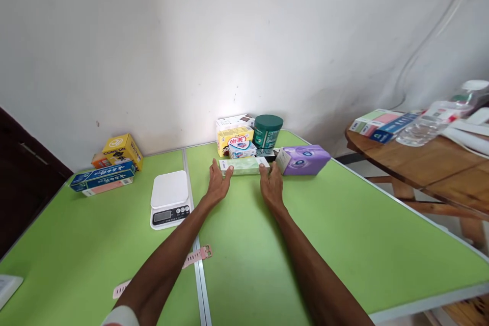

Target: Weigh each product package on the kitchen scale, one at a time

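Note:
A long pale green box lies on the green table near the far edge. My left hand grips its left end and my right hand grips its right end, fingers curled round the box. Just right of the box lies a purple box. Behind it stand a yellow box, a small blue and white box, a white box and a dark green jar.
A white kitchen scale sits left of my hands. Blue boxes and a yellow box lie at the far left. A pink watch strap lies under my left forearm. A wooden table with boxes and a bottle stands at right.

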`<action>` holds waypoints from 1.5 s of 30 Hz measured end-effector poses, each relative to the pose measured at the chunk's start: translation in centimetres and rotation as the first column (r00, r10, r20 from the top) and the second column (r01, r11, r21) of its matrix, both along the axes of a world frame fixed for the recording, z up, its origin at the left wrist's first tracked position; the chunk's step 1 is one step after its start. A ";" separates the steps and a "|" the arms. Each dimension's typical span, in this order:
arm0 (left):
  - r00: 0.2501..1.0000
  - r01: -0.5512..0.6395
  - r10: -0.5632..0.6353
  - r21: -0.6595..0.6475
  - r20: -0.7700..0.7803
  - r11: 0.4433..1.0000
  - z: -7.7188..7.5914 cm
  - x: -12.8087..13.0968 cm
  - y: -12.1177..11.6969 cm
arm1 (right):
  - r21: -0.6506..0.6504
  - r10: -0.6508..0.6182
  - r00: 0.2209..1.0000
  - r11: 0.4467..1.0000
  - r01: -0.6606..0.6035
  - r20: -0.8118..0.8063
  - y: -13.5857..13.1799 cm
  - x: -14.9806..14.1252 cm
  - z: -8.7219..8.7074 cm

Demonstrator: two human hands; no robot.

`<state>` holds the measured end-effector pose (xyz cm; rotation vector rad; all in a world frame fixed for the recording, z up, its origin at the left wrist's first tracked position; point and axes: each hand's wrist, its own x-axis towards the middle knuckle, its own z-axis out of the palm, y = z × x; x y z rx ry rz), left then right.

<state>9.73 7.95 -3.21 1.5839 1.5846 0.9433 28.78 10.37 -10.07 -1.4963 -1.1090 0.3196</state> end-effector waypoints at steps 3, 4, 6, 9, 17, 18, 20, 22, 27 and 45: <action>1.000 -0.019 0.019 -0.008 -0.007 1.000 -0.4 0.7 0.1 | -0.058 0.013 0.997 0.998 -0.017 -0.075 -0.5 -0.2 0.7; 1.000 -0.029 0.029 -0.004 -0.010 1.000 -0.6 0.7 -0.1 | -0.061 0.025 0.997 0.998 -0.029 -0.079 -1.0 -0.2 1.0; 0.998 -0.062 0.062 0.010 -0.014 0.998 -1.0 0.4 -1.0 | -0.060 0.042 0.997 0.997 -0.046 -0.069 -2.0 -0.2 1.4; 0.992 -0.123 0.124 0.028 -0.012 0.992 -1.5 -0.4 -2.8 | -0.059 0.045 0.998 0.997 -0.047 -0.042 -3.5 -0.9 1.7; 0.983 -0.148 0.163 -0.165 0.081 0.975 0.7 -1.4 -5.2 | -0.055 -0.046 0.994 0.998 0.040 -0.102 -5.2 -5.1 1.0; 0.982 -0.151 0.168 -0.177 0.086 0.972 1.0 -1.4 -5.2 | -0.058 -0.063 0.990 0.997 0.056 -0.125 -5.5 -5.5 1.0; 0.980 -0.154 0.172 -0.166 0.103 0.974 1.5 -1.5 -5.5 | -0.056 -0.074 0.984 0.996 0.065 -0.161 -6.0 -6.1 1.5; 0.979 -0.156 0.167 -0.098 0.116 0.983 2.0 -2.2 -6.1 | -0.023 -0.046 0.982 0.999 0.042 -0.182 -6.8 -6.9 2.4; 0.973 -0.228 0.222 0.089 0.071 0.970 4.1 -7.5 -8.0 | 0.117 0.129 0.975 0.987 -0.108 -0.182 -8.4 -11.3 5.0; 0.871 -0.491 0.484 0.100 0.082 0.866 -0.5 -22.2 -10.6 | 0.085 0.466 0.870 0.885 -0.458 -0.161 -8.3 -20.5 1.9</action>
